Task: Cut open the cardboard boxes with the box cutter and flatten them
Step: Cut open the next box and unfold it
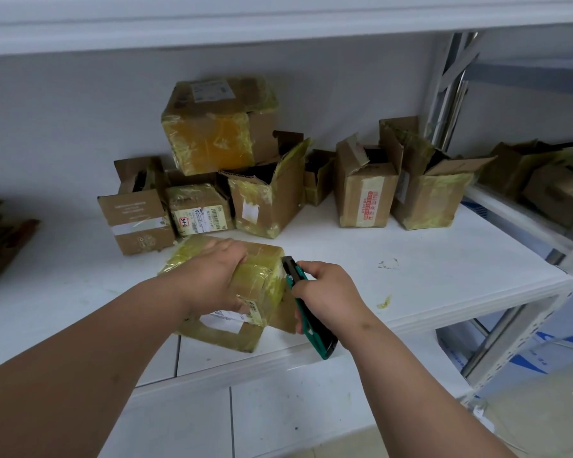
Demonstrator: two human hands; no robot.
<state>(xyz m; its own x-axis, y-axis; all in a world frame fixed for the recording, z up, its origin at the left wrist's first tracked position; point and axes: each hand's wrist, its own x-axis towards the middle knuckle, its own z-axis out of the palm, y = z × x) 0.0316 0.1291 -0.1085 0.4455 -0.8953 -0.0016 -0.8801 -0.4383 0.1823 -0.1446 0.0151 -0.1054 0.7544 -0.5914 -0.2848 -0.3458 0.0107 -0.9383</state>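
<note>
I see my left hand (212, 279) clamped over the top of the near box (245, 292), fingers curled over its far edge and thumb down the near face, holding it at the front edge of the white shelf (444, 276). This box is wrapped in yellowish tape and its near end hangs slightly past the shelf lip. My right hand (328, 292) has its fingers wrapped round the green box cutter (306, 312), whose front end touches the box's right side near the top corner; I cannot tell whether a blade is out.

Farther back I count about eight more cardboard boxes on this shelf. One taped box (217, 123) sits closed on top of the left cluster. The open box under it (268, 193) and the two tall boxes on the right (366, 190) (427, 190) have their flaps up, and their insides look dark; I cannot tell what they hold. More opened boxes (540, 180) lie on the neighbouring shelf at far right. Flattened cardboard (0, 242) lies at the left edge.
</note>
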